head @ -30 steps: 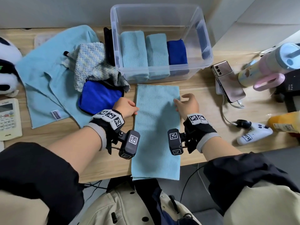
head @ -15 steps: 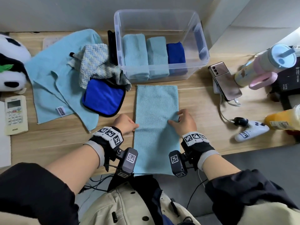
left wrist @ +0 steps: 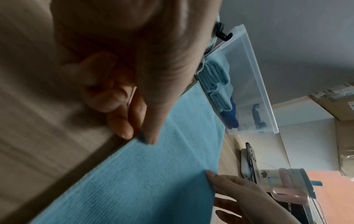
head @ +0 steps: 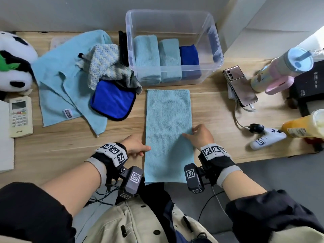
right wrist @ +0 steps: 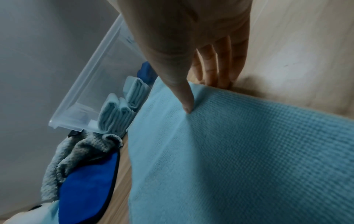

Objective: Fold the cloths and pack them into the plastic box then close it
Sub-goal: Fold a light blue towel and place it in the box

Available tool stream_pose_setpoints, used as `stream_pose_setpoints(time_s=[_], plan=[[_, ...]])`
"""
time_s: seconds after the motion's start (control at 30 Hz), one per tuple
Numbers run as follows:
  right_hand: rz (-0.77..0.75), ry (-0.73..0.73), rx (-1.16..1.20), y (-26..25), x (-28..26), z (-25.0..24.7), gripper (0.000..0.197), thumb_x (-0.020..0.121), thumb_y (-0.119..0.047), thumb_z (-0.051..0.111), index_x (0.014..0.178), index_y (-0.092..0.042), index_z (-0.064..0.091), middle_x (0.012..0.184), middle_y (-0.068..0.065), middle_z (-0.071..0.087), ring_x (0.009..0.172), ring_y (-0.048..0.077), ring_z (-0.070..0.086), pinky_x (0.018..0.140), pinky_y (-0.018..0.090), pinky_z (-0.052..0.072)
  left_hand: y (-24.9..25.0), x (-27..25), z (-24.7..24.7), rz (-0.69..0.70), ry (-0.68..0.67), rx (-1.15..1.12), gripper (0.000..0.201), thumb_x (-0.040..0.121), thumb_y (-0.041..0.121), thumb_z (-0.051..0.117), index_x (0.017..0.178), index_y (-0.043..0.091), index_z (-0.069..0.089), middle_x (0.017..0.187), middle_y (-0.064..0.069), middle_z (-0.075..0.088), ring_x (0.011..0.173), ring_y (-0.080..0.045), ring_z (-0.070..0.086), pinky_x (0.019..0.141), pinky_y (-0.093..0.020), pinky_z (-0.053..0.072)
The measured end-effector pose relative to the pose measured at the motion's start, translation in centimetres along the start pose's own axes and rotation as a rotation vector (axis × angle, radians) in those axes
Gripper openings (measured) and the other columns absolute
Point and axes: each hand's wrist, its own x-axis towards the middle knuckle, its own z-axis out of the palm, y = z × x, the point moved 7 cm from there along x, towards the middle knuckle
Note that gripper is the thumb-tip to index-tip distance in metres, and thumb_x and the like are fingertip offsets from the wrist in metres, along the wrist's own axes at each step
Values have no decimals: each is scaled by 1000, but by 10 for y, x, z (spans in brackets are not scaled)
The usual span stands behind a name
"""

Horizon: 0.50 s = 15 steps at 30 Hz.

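Note:
A long light blue cloth (head: 168,116) lies folded in a strip on the wooden table (head: 70,146), its near end hanging over the front edge. My left hand (head: 142,148) pinches its left edge, thumb on top (left wrist: 151,136). Opposite, my right hand (head: 189,135) grips the right edge, with the thumb (right wrist: 186,104) pressing on top and the fingers (right wrist: 220,72) at the hem. Just behind the cloth stands the clear plastic box (head: 215,32), open, holding two folded light blue cloths (head: 147,57) and a dark blue one (head: 189,58).
Left of the box lie unfolded cloths: a large light blue one (head: 59,76), a grey knit one (head: 105,64) and a dark blue one (head: 112,99). A phone (head: 240,85), tumbler (head: 280,67), white controller (head: 266,139) and orange bottle (head: 305,125) sit right; remote (head: 21,116) and panda plush (head: 14,62) left.
Both hands have slid along the cloth's side edges toward me, from near its middle to its near part. The cloth itself stays flat in the same place.

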Motion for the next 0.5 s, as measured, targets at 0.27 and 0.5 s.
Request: stream_pose_setpoints(time_s=[0.27, 0.5], plan=[[-5, -30, -131, 2, -8, 4, 35, 80, -32, 67, 61, -12, 45, 67, 9, 50, 64, 23, 44, 52, 29, 30, -4, 3, 6, -38, 13, 167, 29, 79, 29, 72, 58, 14, 60, 35, 9, 56, 26, 2, 39, 38, -16, 31], [91, -340, -214, 13, -9, 19, 44, 74, -47, 71, 59, -10, 53, 43, 0, 57, 45, 15, 56, 47, 23, 43, -8, 6, -4, -37, 120, 118, 30, 78, 39, 72, 76, 9, 68, 62, 0, 69, 39, -5, 52, 45, -18, 40]])
